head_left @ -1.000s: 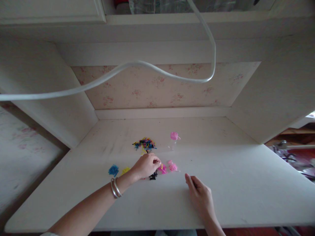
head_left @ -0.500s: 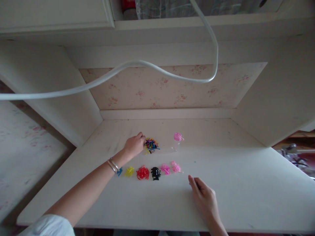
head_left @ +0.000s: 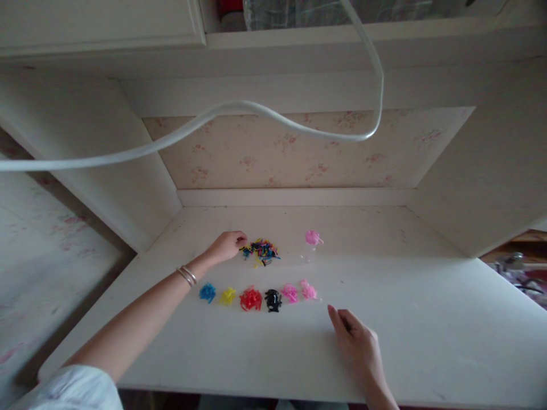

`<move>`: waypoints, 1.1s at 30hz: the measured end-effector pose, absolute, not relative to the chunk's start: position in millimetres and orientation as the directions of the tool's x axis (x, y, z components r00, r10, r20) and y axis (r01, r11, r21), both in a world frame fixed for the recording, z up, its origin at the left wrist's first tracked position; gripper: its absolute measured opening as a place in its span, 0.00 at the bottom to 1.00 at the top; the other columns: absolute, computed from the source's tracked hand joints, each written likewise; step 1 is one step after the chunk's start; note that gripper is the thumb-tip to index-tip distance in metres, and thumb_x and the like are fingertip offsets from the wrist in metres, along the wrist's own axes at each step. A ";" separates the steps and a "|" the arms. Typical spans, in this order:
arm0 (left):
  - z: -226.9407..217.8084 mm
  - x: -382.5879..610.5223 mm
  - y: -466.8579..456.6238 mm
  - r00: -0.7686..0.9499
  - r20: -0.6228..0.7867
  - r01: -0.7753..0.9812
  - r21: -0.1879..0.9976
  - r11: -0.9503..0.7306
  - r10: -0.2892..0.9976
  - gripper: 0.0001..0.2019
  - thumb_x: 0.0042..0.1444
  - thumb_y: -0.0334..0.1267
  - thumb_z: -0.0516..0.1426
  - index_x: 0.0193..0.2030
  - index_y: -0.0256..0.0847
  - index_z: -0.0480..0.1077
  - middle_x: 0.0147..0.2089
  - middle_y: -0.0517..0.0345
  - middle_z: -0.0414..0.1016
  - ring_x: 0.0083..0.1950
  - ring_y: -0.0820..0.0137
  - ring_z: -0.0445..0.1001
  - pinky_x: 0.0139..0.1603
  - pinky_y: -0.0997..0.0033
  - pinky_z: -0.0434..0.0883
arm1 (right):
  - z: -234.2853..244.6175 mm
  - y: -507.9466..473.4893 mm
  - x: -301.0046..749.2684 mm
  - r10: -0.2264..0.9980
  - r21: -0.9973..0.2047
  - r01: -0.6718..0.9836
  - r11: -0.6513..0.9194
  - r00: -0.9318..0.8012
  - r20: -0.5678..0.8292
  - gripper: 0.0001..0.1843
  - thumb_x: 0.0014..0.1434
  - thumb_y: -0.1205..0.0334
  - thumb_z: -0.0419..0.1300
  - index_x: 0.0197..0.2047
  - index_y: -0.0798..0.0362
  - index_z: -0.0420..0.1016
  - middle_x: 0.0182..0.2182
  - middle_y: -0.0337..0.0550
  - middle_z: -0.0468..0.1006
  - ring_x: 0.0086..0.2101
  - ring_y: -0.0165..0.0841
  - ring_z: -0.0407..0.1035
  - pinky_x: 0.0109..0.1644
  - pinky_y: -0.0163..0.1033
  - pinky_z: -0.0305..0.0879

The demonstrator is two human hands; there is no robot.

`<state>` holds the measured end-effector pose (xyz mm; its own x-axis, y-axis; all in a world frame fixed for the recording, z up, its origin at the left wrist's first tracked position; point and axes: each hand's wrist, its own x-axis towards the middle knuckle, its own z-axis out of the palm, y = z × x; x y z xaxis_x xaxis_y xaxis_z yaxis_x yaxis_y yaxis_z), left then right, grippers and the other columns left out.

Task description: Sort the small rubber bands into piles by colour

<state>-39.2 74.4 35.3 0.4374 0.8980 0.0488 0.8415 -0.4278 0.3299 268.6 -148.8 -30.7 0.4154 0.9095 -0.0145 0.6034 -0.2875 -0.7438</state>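
My left hand (head_left: 231,244) is at the left edge of a mixed heap of small coloured bands (head_left: 265,250), its fingers pinched together. Whatever lies between those fingertips is too small to make out. Nearer to me runs a row of sorted piles: blue bands (head_left: 207,292), yellow bands (head_left: 228,296), red bands (head_left: 250,298), black bands (head_left: 273,300) and two pink piles, one darker (head_left: 289,293) and one paler (head_left: 308,290). To the right of that row rests my right hand (head_left: 355,340), fingers curled with the thumb against the forefinger; its inside is hidden.
Behind the paler pink pile stands a small clear container (head_left: 307,253) with a pink top (head_left: 313,237). A white cable (head_left: 239,106) hangs across the upper view. White side panels (head_left: 482,171) and an overhead cabinet (head_left: 102,25) enclose the white tabletop (head_left: 410,319).
My left hand has shifted slightly left along the heap, and some bands now lie spread at its left edge. The blue pile is now fully uncovered. My right hand stays nearly still.
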 end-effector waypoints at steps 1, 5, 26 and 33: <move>34.4 -38.3 74.8 0.432 0.050 0.833 0.361 -0.420 0.900 0.13 0.59 0.39 0.48 0.40 0.40 0.74 0.39 0.55 0.78 0.39 0.70 0.74 0.40 0.74 0.67 | -31.4 -149.1 268.8 0.910 -0.745 0.604 -0.283 0.414 -0.009 0.29 0.55 0.37 0.48 0.22 0.53 0.69 0.16 0.33 0.55 0.20 0.25 0.52 0.23 0.27 0.51; 34.9 -35.6 73.1 0.415 0.048 0.797 0.463 -0.389 0.908 0.14 0.57 0.40 0.49 0.37 0.40 0.76 0.38 0.55 0.79 0.39 0.69 0.74 0.39 0.74 0.66 | -34.8 -151.7 269.9 0.917 -0.760 0.599 -0.254 0.399 0.008 0.28 0.56 0.38 0.48 0.23 0.53 0.69 0.17 0.33 0.54 0.20 0.25 0.51 0.23 0.26 0.50; 41.6 87.1 -13.2 0.651 -0.047 0.581 0.672 -0.458 0.757 0.11 0.53 0.41 0.56 0.37 0.41 0.78 0.38 0.56 0.79 0.36 0.72 0.74 0.38 0.76 0.65 | -34.3 -151.7 269.0 0.924 -0.802 0.570 -0.181 0.377 0.060 0.26 0.59 0.42 0.49 0.22 0.54 0.66 0.17 0.32 0.52 0.21 0.24 0.48 0.23 0.27 0.47; 29.8 91.4 -4.4 0.682 -0.178 0.646 0.602 -0.470 0.709 0.11 0.50 0.39 0.56 0.34 0.38 0.79 0.28 0.57 0.79 0.29 0.74 0.72 0.30 0.78 0.61 | -32.4 -153.3 269.1 0.921 -0.816 0.548 -0.185 0.387 0.051 0.26 0.59 0.42 0.50 0.21 0.54 0.65 0.18 0.31 0.50 0.20 0.23 0.47 0.23 0.27 0.46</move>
